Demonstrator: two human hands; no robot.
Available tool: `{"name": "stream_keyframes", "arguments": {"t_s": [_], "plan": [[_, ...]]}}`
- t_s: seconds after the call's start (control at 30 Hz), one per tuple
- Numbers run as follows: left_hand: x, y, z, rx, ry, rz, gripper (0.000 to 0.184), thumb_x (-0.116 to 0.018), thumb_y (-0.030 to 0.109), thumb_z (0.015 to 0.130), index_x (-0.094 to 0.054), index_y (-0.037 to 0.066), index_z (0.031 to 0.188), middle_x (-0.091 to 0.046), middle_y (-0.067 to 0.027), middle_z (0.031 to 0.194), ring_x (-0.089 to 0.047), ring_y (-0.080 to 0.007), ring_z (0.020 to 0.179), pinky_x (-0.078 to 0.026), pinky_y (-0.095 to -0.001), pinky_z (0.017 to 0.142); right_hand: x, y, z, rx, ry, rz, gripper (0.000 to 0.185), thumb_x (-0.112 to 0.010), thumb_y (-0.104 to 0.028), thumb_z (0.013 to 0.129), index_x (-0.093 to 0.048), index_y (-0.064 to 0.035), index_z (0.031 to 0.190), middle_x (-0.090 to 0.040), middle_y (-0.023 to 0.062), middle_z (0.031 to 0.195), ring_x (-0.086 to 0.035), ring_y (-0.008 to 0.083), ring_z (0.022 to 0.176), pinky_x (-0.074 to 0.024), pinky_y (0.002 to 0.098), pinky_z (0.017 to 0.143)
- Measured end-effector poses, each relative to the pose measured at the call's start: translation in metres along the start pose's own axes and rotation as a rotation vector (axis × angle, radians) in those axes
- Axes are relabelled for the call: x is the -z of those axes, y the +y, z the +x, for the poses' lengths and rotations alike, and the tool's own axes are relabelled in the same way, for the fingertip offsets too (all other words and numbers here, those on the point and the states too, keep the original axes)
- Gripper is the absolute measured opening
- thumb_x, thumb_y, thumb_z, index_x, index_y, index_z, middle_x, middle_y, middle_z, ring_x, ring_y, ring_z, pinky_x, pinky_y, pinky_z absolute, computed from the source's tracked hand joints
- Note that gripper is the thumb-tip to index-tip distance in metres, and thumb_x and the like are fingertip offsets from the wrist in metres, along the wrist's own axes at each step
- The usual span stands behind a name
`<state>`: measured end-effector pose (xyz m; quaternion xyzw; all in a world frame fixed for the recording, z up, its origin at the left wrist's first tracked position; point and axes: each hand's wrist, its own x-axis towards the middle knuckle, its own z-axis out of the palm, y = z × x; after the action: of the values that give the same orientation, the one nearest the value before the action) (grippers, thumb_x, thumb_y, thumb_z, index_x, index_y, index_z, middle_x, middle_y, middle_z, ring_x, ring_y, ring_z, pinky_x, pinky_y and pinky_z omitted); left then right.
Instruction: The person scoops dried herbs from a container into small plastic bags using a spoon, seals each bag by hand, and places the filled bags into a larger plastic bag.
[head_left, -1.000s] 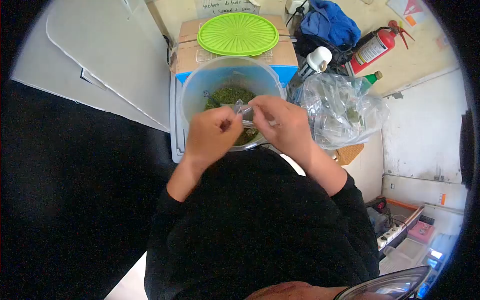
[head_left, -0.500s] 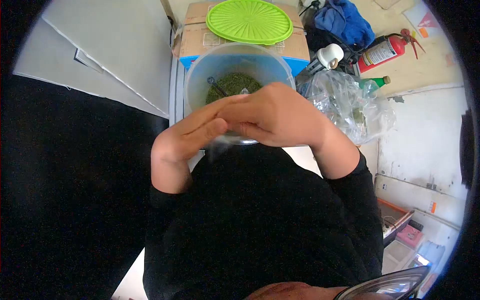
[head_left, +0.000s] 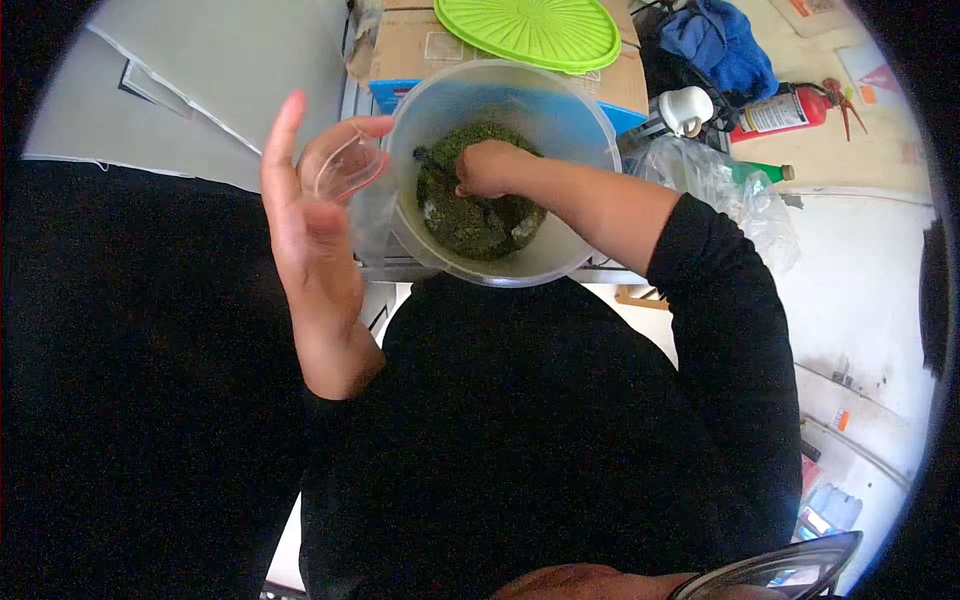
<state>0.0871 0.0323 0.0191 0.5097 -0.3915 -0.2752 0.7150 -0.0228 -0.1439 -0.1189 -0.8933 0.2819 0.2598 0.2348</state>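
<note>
A large translucent tub holds a dark green crumbly material. My right hand reaches down into the tub at the material, its fingers curled; what they hold, if anything, is hidden. Left of the tub, my left hand is raised with a small clear plastic bag held between thumb and fingers, its mouth spread. The index finger points upward. A dark handle leans inside the tub, left of my right hand.
A green lid lies on a cardboard box behind the tub. To the right are a white mug, a clear plastic bag, a green bottle, a blue cloth and a red fire extinguisher.
My hands, together over the tub before, have parted. The left moved left and up with the small bag; the right went down into the tub. The view has shifted.
</note>
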Motion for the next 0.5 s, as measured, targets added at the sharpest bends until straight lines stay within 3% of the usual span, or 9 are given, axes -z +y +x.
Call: {"name": "stream_keyframes", "arguments": {"t_s": [0.17,0.23,0.33,0.43,0.5], "plan": [[0.0,-0.01,-0.006,-0.037,0.026,-0.127,0.114,-0.082,0.041,0.061,-0.014,0.001,0.143,-0.056,-0.0213,0.12,-0.055,-0.0241,0.103,-0.043,-0.0357,0.093,-0.002,-0.016,-0.016,-0.03,0.096,0.011,0.031,-0.067,-0.023,0.075,-0.068,0.0024,0.092,-0.067,0.0219,0.095,-0.064,0.0374,0.091,-0.0519,0.0467,0.078],[-0.001,-0.011,-0.006,-0.067,0.049,-0.142,0.117,-0.085,0.035,0.057,-0.014,0.001,0.143,-0.057,-0.021,0.119,-0.056,-0.0252,0.105,-0.043,-0.0357,0.094,-0.003,-0.02,-0.023,-0.033,0.191,0.026,0.026,-0.064,-0.019,0.076,-0.068,0.0031,0.09,-0.067,0.0228,0.093,-0.065,0.0377,0.09,-0.0524,0.0462,0.077],[-0.003,-0.008,-0.008,-0.072,0.036,-0.134,0.118,-0.086,0.03,0.055,-0.013,0.0,0.143,-0.057,-0.0207,0.117,-0.056,-0.0268,0.108,-0.043,-0.0365,0.096,-0.019,-0.009,-0.005,0.151,-0.023,-0.024,0.024,-0.063,-0.015,0.075,-0.068,0.0045,0.088,-0.066,0.0243,0.092,-0.065,0.0386,0.088,-0.0528,0.046,0.077],[0.001,-0.009,-0.007,-0.108,0.065,-0.083,0.115,-0.085,0.026,0.057,-0.013,0.0,0.143,-0.058,-0.0207,0.115,-0.056,-0.0279,0.109,-0.043,-0.0375,0.097,-0.011,-0.017,-0.016,-0.004,0.035,-0.003,0.023,-0.063,-0.015,0.075,-0.068,0.0033,0.089,-0.066,0.0237,0.093,-0.065,0.0383,0.085,-0.053,0.0453,0.077],[0.004,-0.009,-0.008,-0.14,0.089,-0.086,0.113,-0.085,0.022,0.057,-0.014,0.0,0.143,-0.058,-0.0209,0.115,-0.056,-0.0286,0.11,-0.043,-0.0382,0.098,-0.019,-0.011,-0.008,0.006,0.086,0.022,0.023,-0.063,-0.015,0.075,-0.068,0.0021,0.089,-0.066,0.0237,0.091,-0.065,0.0389,0.085,-0.0529,0.0457,0.076]]}}
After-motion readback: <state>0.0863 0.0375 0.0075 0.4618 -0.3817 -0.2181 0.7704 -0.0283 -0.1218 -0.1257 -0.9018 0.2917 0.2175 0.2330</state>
